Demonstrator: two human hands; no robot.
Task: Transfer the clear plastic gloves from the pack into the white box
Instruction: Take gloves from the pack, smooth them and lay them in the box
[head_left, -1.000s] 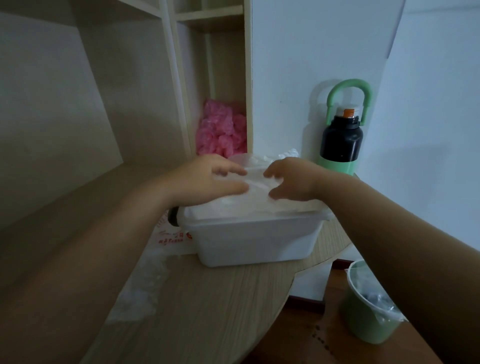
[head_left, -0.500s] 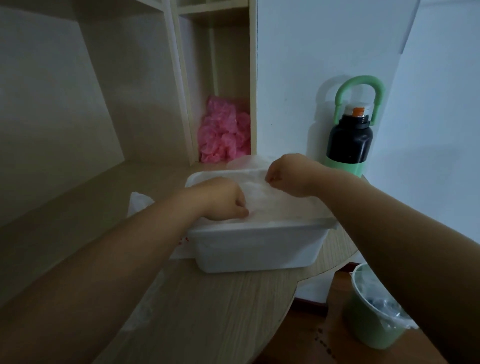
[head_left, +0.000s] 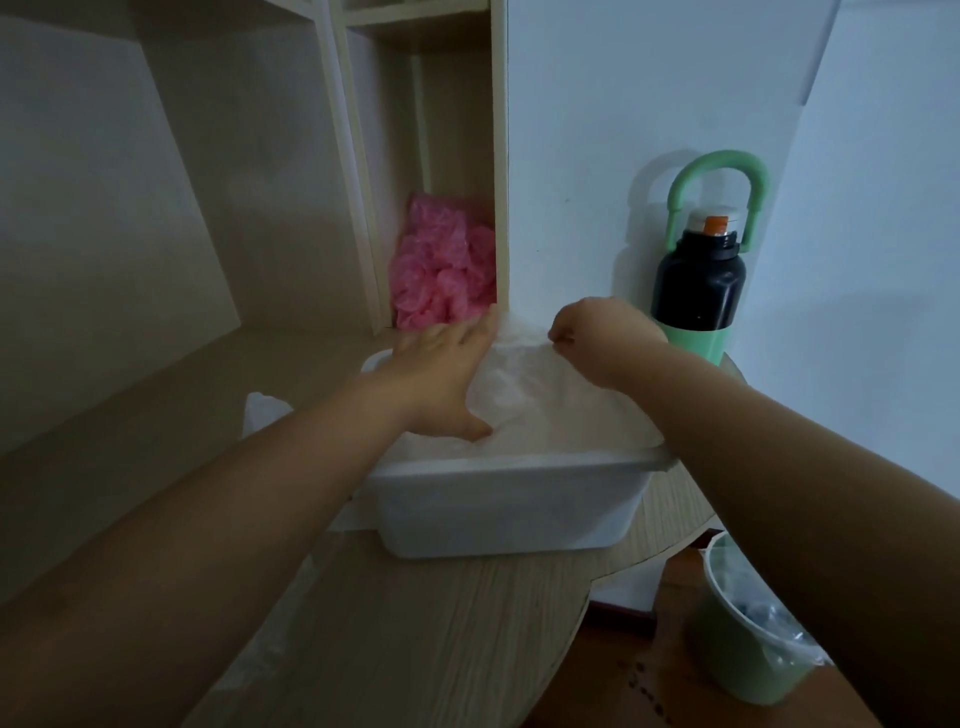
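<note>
Gloves (head_left: 545, 410) heaped in white box (head_left: 498, 512), left hand (head_left: 441, 374) flat at 9 o'clock, grip released, right hand (head_left: 597, 338) at 1 o'clock pinching their edge: likely best press evenly, tucking corners below rim.

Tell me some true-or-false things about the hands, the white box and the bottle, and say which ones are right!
1. The left hand lies flat, fingers straight, on the clear gloves in the white box. True.
2. The right hand is open and holds nothing. False: it pinches the far edge of the gloves over the box.
3. The bottle is red all over. False: it is black with a green base and green handle.
4. A pink bundle sits in the shelf compartment behind the box. True.
5. The green bin stands on the table. False: it stands lower down, beside the table.
</note>
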